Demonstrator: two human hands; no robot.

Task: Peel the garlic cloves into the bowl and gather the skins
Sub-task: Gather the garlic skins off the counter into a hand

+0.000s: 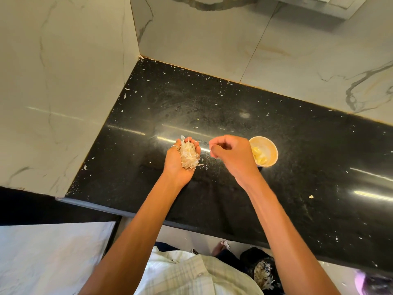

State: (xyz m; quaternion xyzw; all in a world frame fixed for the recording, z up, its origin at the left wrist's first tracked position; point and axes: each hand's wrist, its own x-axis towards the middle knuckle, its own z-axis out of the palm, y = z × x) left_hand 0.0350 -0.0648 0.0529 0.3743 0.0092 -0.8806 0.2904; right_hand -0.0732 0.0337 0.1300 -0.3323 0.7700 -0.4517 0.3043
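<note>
My left hand [176,161] is turned palm up over the black counter, cupping a heap of pale garlic skins [189,155]. A ring sits on one of its fingers. My right hand [230,153] hovers just right of the heap, fingers curled with tips pinched together; whether a scrap of skin is between them is too small to tell. Behind the right hand stands a small tan bowl [271,145] with peeled yellow garlic cloves [259,156] inside.
Small skin flecks lie scattered over the black counter [297,156], one larger scrap [311,196] to the right. Marble walls close the counter at the left and back. Below the front edge a dark bag with more skins [262,273] sits on the floor.
</note>
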